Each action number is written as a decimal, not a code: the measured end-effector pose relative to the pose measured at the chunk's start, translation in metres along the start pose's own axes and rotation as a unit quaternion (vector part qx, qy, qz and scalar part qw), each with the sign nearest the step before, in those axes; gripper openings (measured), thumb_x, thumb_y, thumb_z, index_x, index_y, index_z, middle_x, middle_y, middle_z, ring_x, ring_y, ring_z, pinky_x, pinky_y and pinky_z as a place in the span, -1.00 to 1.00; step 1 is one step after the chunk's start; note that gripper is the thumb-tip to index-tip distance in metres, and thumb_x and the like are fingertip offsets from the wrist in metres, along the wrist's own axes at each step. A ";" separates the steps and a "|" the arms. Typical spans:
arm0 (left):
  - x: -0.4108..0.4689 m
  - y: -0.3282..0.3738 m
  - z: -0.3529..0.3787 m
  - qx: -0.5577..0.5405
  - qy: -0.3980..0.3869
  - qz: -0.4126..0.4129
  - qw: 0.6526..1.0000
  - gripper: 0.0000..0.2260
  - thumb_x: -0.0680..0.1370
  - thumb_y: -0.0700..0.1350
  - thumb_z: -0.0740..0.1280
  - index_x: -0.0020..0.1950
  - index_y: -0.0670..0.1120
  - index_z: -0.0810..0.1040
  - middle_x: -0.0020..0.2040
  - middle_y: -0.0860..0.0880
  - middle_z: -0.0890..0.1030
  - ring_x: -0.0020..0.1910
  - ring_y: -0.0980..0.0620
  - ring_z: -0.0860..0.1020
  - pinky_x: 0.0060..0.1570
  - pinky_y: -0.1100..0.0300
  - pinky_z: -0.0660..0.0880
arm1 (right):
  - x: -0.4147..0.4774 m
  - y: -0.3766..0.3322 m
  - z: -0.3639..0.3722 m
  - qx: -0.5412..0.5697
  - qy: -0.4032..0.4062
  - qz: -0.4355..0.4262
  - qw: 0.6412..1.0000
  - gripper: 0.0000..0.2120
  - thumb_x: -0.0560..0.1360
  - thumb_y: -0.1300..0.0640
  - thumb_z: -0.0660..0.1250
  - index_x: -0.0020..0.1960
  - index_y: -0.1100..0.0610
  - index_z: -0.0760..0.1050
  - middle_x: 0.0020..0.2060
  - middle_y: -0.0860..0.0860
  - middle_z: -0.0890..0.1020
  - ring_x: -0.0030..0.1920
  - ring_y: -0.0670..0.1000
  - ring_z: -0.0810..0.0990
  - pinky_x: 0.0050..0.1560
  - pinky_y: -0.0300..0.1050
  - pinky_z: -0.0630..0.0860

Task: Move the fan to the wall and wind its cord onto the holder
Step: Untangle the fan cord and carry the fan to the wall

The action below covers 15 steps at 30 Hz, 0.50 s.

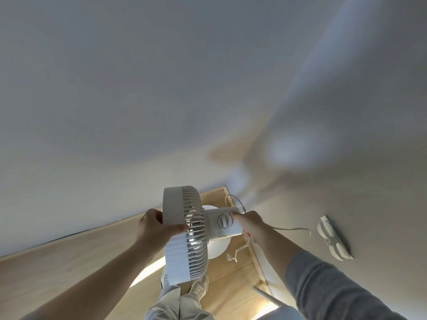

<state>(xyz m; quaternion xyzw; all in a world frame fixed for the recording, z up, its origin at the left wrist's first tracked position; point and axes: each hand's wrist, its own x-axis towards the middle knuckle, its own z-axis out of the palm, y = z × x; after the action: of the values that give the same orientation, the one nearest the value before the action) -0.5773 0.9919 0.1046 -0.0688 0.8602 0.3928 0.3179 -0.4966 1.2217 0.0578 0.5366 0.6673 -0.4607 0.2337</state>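
Observation:
I hold a white fan (184,234) in the air above the wooden floor, close to a room corner. My left hand (157,229) grips the round grille housing from the left. My right hand (249,224) grips the motor body beside its round knob (223,221). The white cord (288,229) loops out past my right hand and hangs down, its plug (230,257) dangling above the floor. A white cord holder (332,239) is fixed on the wall to the right, with nothing wound on it.
Plain white walls (115,112) meet at the corner behind the fan. A wooden skirting (258,257) runs along the right wall. My legs and shoes (198,287) are below the fan. A grey bar (265,295) leans at lower right.

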 end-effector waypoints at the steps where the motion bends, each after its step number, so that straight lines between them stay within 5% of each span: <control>1: 0.002 0.002 0.002 -0.003 -0.001 -0.001 1.000 -0.52 0.18 -0.05 0.61 -0.07 -0.18 0.47 -0.14 -0.10 0.59 -0.20 0.00 0.52 -0.34 0.18 0.48 | 0.003 -0.003 -0.002 -0.008 0.003 -0.001 1.000 -0.61 0.46 -0.10 0.31 -0.03 0.25 0.43 -0.43 0.04 0.39 -0.47 0.00 0.37 -0.44 -0.21 0.31; 9: 0.029 0.008 0.015 0.008 0.000 0.000 1.000 -0.49 0.16 -0.02 0.61 -0.06 -0.18 0.47 -0.14 -0.10 0.58 -0.19 0.02 0.52 -0.35 0.21 0.47 | 0.026 -0.024 -0.011 -0.040 0.007 0.002 0.999 -0.64 0.48 -0.08 0.28 -0.24 0.21 0.37 -0.42 0.04 0.39 -0.46 0.00 0.37 -0.45 -0.20 0.30; 15: 0.041 0.008 0.021 0.012 0.004 0.000 1.000 -0.52 0.18 0.00 0.61 -0.09 -0.15 0.46 -0.16 -0.08 0.57 -0.17 -0.03 0.54 -0.21 0.04 0.58 | 0.038 -0.034 -0.012 -0.066 0.009 -0.016 0.998 -0.62 0.49 -0.07 0.28 -0.35 0.18 0.32 -0.43 0.03 0.38 -0.43 -0.01 0.36 -0.32 -0.15 0.34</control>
<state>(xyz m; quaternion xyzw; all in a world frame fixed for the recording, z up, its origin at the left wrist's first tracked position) -0.6021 1.0177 0.0743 -0.0667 0.8660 0.3825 0.3149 -0.5376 1.2506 0.0452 0.5136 0.7070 -0.4140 0.2550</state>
